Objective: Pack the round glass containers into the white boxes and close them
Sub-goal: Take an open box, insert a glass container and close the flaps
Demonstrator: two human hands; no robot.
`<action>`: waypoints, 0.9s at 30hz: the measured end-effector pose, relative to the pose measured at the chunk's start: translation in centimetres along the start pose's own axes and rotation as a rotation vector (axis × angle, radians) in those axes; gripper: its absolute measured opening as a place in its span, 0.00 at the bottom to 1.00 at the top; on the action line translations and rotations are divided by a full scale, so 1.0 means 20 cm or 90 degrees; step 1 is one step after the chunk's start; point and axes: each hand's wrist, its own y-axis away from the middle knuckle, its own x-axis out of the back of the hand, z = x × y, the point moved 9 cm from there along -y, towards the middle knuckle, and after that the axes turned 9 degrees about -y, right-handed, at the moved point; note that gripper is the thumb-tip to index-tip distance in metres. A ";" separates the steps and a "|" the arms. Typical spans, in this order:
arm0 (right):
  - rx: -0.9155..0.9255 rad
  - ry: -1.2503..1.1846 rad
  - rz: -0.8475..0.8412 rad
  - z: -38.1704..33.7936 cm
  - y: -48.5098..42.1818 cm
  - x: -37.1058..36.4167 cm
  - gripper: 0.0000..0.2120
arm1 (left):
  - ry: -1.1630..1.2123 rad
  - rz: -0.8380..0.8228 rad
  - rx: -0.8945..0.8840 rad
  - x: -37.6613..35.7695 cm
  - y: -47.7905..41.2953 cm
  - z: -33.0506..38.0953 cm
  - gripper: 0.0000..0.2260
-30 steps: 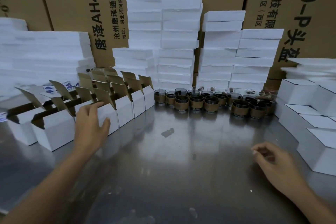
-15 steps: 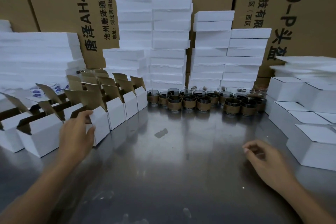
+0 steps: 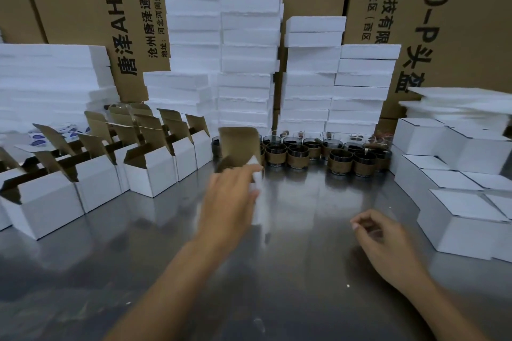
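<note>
**Left hand [image 3: 230, 202] gripping one open white box [image 3: 239, 147]**

Shows the held box at the middle of the steel table [image 3: 304, 299], with the brown-lined lid flap standing up. Curls the fingers of the left hand round the near side of the box. Blurs both box and fingers, so cannot tell whether the box rests on the metal or hangs just above it. Sets the box directly in front of the left end of the round glass containers [image 3: 297, 153], hiding a few of them.

Holds the right hand [image 3: 388, 243] low over the table, well apart from the box. Leaves its fingers loosely curled, thumb and forefinger near each other, with nothing held between them.

Shows the glass containers, each wrapped in a brown band, in rows along the back of the table, just below the stacks of white foam slabs [image 3: 249, 50]. Places rows of open boxes [image 3: 149, 171], flaps raised, on the left. Places closed white boxes [image 3: 457, 213], stacked in tiers, on the right. Backs the whole with large brown cartons [image 3: 83, 8] printed in black lettering.
</note>
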 end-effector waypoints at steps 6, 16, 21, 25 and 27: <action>0.032 -0.003 0.006 -0.02 -0.01 0.01 0.13 | 0.001 0.012 -0.076 -0.18 0.00 0.35 0.20; 0.051 0.006 -0.043 -0.05 -0.03 -0.06 0.16 | -0.016 -0.017 -0.090 -0.32 0.01 0.38 0.20; 0.042 0.023 -0.060 -0.05 -0.02 -0.07 0.15 | 0.014 -0.029 -0.095 -0.34 0.01 0.35 0.19; -0.001 -0.014 -0.054 -0.01 -0.03 -0.09 0.13 | 0.057 0.006 -0.097 -0.31 0.01 0.34 0.15; -0.068 -0.107 -0.016 0.03 -0.06 -0.09 0.12 | 0.069 0.020 -0.092 -0.29 0.01 0.35 0.10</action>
